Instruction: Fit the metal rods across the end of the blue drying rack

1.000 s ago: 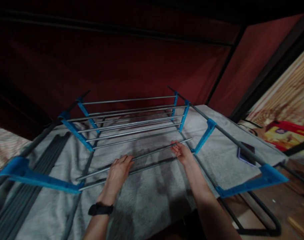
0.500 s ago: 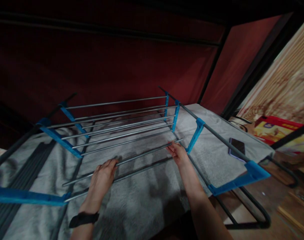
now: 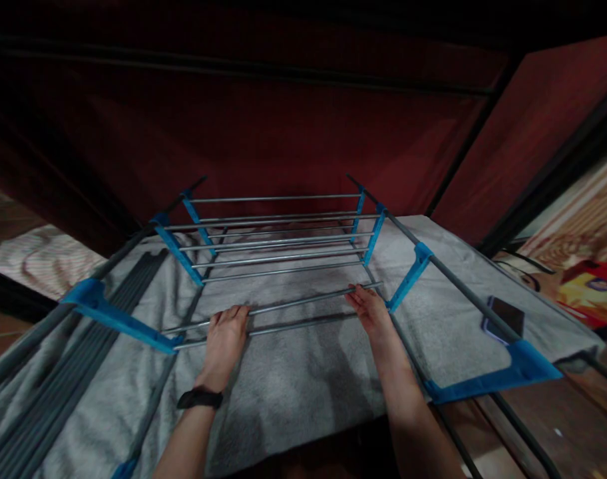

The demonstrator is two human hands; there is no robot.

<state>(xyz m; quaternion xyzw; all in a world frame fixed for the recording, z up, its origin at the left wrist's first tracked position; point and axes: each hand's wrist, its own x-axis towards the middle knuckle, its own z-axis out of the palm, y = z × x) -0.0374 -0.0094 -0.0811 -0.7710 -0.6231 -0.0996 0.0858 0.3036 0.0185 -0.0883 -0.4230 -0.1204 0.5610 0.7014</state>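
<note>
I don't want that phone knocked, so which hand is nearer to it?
Right. The right hand, near the right end of the rod, is left of the phone; the left hand grips the rod farther left.

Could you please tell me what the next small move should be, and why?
I would probably ease the metal rod slightly rightward, toward the blue bracket beside its right end, because that end appears to stop short of the bracket. The left hand and right hand both hold the rod, so they could likely guide it together.
</note>
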